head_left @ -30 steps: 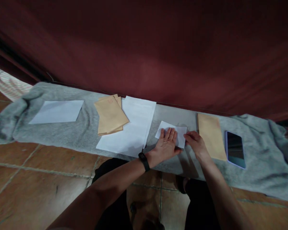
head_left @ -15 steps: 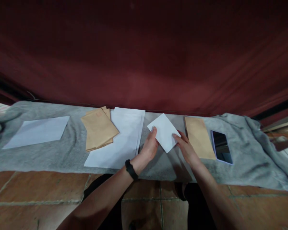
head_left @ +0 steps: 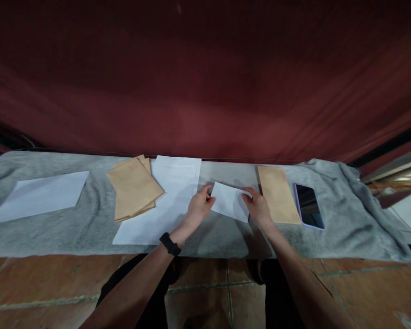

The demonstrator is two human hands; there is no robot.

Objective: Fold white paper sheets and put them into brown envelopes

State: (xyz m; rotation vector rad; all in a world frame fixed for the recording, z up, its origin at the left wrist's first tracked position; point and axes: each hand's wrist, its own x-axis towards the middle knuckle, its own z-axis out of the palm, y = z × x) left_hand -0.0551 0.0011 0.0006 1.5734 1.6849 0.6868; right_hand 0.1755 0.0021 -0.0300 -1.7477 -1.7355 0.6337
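Note:
Between my hands is a folded sheet of white paper point(head_left: 229, 202), held just above the grey cloth. My left hand point(head_left: 200, 204) pinches its left edge between thumb and fingers. At the opposite edge, my right hand point(head_left: 258, 206) grips the paper the same way. Larger white sheets point(head_left: 181, 183) lie to the left of the paper, partly under my left forearm. Several brown envelopes point(head_left: 135, 187) are piled across those sheets. Close beside my right hand rests another brown envelope point(head_left: 280, 194), flat on the cloth.
A phone point(head_left: 309, 205) lies face up right of the single envelope. Far left, another white sheet point(head_left: 41, 194) rests on the grey cloth point(head_left: 96, 228). A dark red curtain-like surface point(head_left: 205, 91) rises behind. Tiled floor point(head_left: 205, 304) shows below the front edge.
The folded paper has turned from a diamond angle to nearly level, its long side now facing me. My hands have shifted to grip its left and right edges.

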